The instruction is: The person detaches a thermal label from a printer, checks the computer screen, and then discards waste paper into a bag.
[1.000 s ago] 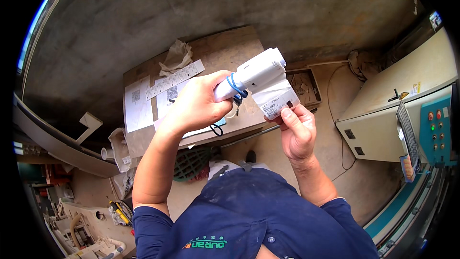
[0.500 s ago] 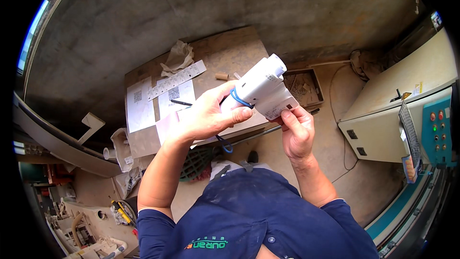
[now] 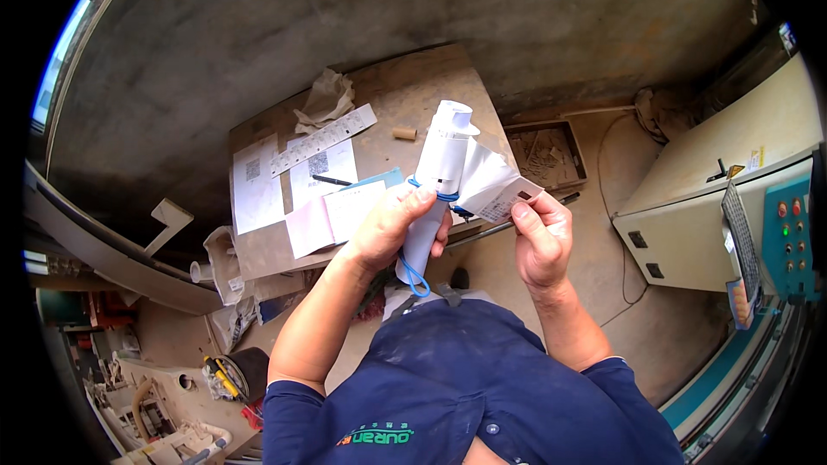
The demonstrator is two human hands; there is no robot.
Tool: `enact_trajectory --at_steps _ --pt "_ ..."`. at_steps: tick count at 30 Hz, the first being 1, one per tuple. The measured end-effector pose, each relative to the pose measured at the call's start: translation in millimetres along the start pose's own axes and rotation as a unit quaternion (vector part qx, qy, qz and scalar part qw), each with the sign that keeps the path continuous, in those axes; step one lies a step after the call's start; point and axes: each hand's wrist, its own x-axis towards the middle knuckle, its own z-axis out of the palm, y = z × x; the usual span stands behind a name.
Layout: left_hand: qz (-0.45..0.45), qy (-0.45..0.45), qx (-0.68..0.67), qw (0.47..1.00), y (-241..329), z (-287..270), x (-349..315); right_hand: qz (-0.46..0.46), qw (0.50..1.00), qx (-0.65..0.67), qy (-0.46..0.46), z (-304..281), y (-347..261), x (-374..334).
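Observation:
My left hand is wrapped round a roll of white paper, held nearly upright over the front of the table. A blue cord circles the roll at my thumb, and its loop hangs by the lower end. Between the thumb and fingers of my right hand is pinched the corner of a loose printed flap, pulled out from the roll to the right. My left fingertips show partly behind the roll.
On the dusty table lie printed sheets, a long paper strip, a black pen, an open pink-and-white pad, a short cardboard tube and crumpled paper. A debris tray and a control cabinet stand to the right.
The roll has swung from leaning right to nearly upright and moved slightly left. My left hand has turned and lowered with it, uncovering the pad. The right hand still pinches the flap.

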Motion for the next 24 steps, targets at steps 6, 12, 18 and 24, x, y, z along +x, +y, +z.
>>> enact_trajectory --at_steps 6,12,18,24 --pt "0.012 0.009 0.039 0.999 -3.8 0.7 -3.2 -0.054 0.994 -0.060 -0.070 6.2 -7.8 -2.7" --pt "0.048 0.017 0.042 0.998 -11.9 2.1 -6.4 -0.143 0.976 -0.070 -0.150 6.4 -6.0 2.0" --pt "0.038 0.034 0.067 0.996 -19.9 2.4 -6.1 -0.093 0.988 -0.114 -0.053 13.8 -7.2 3.9" --pt "0.084 0.068 0.161 0.981 -25.4 12.2 -3.2 -0.107 0.970 -0.219 -0.008 26.1 -3.6 12.4"
